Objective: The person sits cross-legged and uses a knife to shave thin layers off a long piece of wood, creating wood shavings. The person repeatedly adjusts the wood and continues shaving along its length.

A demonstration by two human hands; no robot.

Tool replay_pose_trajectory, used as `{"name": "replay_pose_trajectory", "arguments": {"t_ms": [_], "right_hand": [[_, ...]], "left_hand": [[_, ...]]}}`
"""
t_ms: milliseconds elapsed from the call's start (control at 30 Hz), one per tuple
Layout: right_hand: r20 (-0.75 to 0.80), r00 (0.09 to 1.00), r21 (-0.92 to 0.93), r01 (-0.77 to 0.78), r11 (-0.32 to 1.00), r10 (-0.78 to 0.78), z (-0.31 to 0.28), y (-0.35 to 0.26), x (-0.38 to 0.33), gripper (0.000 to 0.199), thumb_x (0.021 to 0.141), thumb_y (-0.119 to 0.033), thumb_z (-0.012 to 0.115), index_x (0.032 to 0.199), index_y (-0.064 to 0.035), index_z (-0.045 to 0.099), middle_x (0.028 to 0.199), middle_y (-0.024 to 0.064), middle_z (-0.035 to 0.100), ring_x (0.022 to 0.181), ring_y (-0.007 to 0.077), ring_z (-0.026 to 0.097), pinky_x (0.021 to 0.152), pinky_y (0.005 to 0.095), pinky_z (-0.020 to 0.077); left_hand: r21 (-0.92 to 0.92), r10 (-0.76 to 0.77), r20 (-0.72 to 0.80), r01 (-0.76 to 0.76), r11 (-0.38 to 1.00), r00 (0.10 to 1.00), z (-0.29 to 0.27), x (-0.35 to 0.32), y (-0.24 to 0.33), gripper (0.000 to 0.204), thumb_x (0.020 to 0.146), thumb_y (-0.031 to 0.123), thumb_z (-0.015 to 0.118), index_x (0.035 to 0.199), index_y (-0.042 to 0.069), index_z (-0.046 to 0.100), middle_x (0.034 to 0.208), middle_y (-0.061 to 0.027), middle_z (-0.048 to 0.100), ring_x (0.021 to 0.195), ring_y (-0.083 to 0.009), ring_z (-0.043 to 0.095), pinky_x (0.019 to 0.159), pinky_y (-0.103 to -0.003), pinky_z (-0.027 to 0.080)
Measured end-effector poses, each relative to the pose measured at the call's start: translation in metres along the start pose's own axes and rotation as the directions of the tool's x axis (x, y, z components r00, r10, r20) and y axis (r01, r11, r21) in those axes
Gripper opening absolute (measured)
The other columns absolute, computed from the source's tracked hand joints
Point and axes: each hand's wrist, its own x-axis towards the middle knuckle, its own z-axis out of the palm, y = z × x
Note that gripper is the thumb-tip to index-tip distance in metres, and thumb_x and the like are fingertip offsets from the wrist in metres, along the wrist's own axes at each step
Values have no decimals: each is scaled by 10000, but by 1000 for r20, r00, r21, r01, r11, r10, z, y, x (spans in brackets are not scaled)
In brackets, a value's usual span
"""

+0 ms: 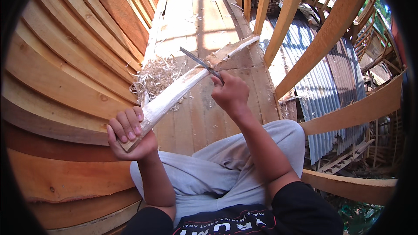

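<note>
My left hand [129, 134] grips the near end of a long pale wooden stick [176, 93] that slants up to the right, its far end lying on the plank floor. My right hand [230, 92] holds a knife [198, 61] by its handle. The grey blade lies across the stick near its middle, pointing up and to the left. A curl of fresh shaving sits on the stick just past the blade.
A pile of wood shavings [154, 76] lies on the plank floor [191, 21] to the left of the stick. Overlapping curved planks [65, 65] form a wall on the left. Slanted wooden posts [331, 30] stand on the right, with corrugated metal sheeting [322, 82] below them.
</note>
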Motion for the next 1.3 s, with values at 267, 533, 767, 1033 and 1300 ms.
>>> {"name": "replay_pose_trajectory", "arguments": {"t_ms": [267, 533, 767, 1033, 1300], "right_hand": [[-170, 975, -87, 131, 988, -144, 17, 9, 0, 178, 835, -272, 639, 752, -120, 599, 588, 134, 602, 570, 368, 614, 510, 483, 445], [-172, 938, -127, 284, 951, -303, 19, 19, 10, 142, 835, -233, 644, 766, -125, 585, 589, 126, 601, 575, 365, 615, 509, 468, 454], [-75, 858, -431, 432, 792, -508, -16, 15, 32, 160, 834, -244, 653, 752, -127, 582, 590, 105, 617, 562, 320, 642, 507, 433, 486], [204, 974, -33, 112, 993, -103, -67, 23, 86, 334, 962, -346, 554, 968, -16, 607, 941, 217, 653, 945, 349, 643, 817, 428, 475], [244, 964, 218, 49, 975, -103, -20, 44, 39, 262, 986, -233, 492, 1098, -45, 638, 872, 131, 665, 847, 245, 641, 756, 371, 470]], "left_hand": [[-11, -8, -30, 8, 1000, 1000, -10, 2, 1, 372, 990, 264, 302, 626, 197, 339, 534, 42, 342, 525, -102, 364, 679, -304, 377], [-29, -31, -4, 31, 999, 999, -11, 5, 5, 351, 982, 251, 335, 636, 192, 318, 559, 38, 327, 553, -100, 350, 699, -292, 364], [-65, -5, 76, 10, 998, 997, -26, 9, 2, 354, 980, 251, 309, 633, 185, 332, 548, 25, 336, 542, -112, 362, 686, -305, 380], [-87, 71, 25, -69, 994, 997, -2, 0, -2, 381, 978, 219, 299, 613, 134, 365, 505, -19, 382, 472, -152, 396, 594, -327, 404], [-31, 48, 27, -47, 998, 998, -15, 4, 1, 363, 975, 262, 305, 626, 173, 349, 522, 26, 346, 507, -119, 360, 632, -302, 386]]}}
